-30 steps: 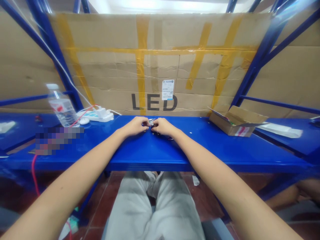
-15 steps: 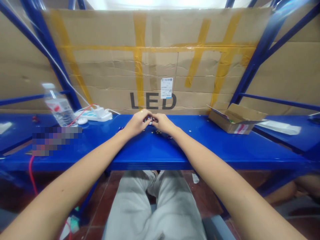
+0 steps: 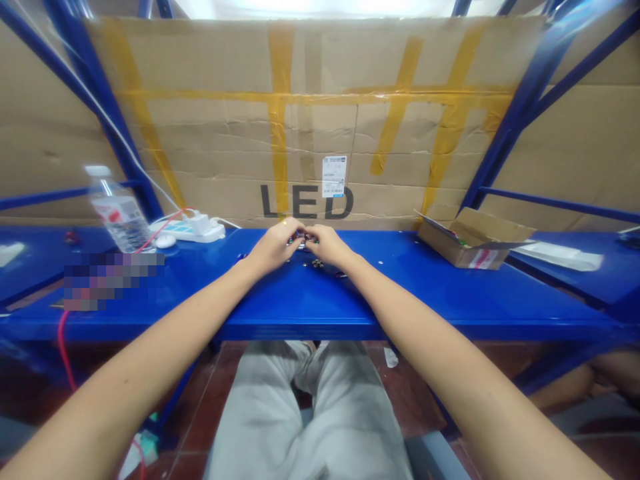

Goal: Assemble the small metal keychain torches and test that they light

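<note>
My left hand (image 3: 273, 245) and my right hand (image 3: 327, 245) meet over the blue table (image 3: 300, 300), near its back edge. Both have curled fingers closed on a small shiny object (image 3: 301, 243), which is mostly hidden between them and too small to name. Several small dark and gold-coloured pieces (image 3: 318, 264) lie on the table just below my right hand. A dark bit (image 3: 241, 257) shows beside my left wrist, and another (image 3: 341, 274) is by my right wrist.
An open cardboard box (image 3: 465, 243) stands at the right. On the left are a plastic bottle (image 3: 120, 217), a white power strip (image 3: 193, 229) and a red cable (image 3: 63, 340). A large cardboard sheet (image 3: 225, 153) rises behind the table. Another person's arm (image 3: 565, 390) shows at lower right.
Both hands stay in the same place, with only slight finger movement around the small object.
</note>
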`<state>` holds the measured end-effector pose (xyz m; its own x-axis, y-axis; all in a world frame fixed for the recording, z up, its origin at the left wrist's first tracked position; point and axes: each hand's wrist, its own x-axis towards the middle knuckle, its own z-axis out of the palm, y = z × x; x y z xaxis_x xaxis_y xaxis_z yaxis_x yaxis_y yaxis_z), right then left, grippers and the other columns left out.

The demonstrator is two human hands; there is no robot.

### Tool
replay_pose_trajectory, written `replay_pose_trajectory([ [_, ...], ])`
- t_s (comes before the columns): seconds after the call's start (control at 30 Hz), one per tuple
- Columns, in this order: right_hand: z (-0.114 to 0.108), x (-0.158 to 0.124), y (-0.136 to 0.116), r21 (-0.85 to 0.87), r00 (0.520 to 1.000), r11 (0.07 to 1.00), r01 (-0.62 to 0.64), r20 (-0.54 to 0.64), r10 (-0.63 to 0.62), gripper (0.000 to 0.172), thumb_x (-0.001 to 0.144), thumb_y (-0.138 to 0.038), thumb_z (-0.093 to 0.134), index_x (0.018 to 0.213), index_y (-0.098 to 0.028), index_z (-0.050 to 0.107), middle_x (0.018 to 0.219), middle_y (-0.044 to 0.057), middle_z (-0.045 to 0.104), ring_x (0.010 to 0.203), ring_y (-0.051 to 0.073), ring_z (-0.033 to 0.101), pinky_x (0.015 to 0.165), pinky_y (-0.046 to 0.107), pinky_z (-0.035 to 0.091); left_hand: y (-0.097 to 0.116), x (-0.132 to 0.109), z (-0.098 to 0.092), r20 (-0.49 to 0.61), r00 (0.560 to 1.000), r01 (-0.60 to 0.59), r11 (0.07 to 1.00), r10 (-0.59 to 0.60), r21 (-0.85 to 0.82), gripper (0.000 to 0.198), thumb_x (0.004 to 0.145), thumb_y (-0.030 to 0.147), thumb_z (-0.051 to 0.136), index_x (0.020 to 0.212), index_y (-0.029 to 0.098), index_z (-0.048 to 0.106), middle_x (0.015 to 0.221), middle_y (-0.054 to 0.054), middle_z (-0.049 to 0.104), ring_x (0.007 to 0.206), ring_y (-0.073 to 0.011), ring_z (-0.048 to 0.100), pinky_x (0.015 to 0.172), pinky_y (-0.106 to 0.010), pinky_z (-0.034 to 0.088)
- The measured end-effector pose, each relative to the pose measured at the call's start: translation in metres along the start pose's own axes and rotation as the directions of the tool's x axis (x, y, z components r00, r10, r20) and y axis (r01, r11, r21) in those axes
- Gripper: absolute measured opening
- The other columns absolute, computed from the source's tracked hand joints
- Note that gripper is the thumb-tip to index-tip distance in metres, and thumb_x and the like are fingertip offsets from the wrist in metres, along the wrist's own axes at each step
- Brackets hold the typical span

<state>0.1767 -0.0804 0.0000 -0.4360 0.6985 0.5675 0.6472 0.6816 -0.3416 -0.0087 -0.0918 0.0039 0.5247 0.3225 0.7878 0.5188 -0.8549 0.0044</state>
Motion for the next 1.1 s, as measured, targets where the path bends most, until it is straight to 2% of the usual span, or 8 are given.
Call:
replay_pose_trajectory([
  [0.7, -0.0015, 0.0005, 0.0004, 0.017, 1.000, 1.000, 0.005, 0.027, -0.005, 0.035, 0.083, -0.012, 0.056, 0.112, -0.016, 0.074, 0.091, 0.006, 0.067, 0.083, 0.018, 0.056, 0.078, 0.028, 0.041, -0.0022, -0.0002, -0.0003, -0.004, 0.997, -0.071, 0.997, 0.071, 0.008, 0.009, 0.093, 0.012, 0.056, 0.098, 0.018, 0.060, 0.090, -0.004, 0.063, 0.082, -0.0156, 0.060, 0.076, -0.028, 0.049],
  [0.93, -0.0057, 0.0021, 0.0049, 0.116, 0.997, 0.993, 0.012, 0.076, -0.021, 0.030, 0.078, -0.010, 0.052, 0.096, -0.014, 0.074, 0.082, 0.002, 0.065, 0.077, 0.016, 0.054, 0.075, 0.027, 0.040, -0.0003, 0.0004, -0.0023, -0.003, 0.994, -0.113, 0.993, 0.113, -0.023, 0.010, 0.095, 0.014, 0.055, 0.100, 0.019, 0.062, 0.093, -0.004, 0.066, 0.087, -0.0158, 0.064, 0.081, -0.029, 0.049],
  [1.1, -0.0096, 0.0018, 0.0071, 0.164, 0.995, 0.986, 0.015, 0.093, -0.030, 0.031, 0.078, -0.010, 0.052, 0.099, -0.015, 0.074, 0.081, 0.001, 0.064, 0.075, 0.015, 0.055, 0.072, 0.026, 0.041, 0.0029, 0.0004, -0.0029, 0.016, 0.996, -0.085, 0.996, 0.086, -0.032, 0.009, 0.096, 0.016, 0.054, 0.100, 0.019, 0.062, 0.093, -0.005, 0.066, 0.087, -0.0161, 0.063, 0.082, -0.030, 0.049],
])
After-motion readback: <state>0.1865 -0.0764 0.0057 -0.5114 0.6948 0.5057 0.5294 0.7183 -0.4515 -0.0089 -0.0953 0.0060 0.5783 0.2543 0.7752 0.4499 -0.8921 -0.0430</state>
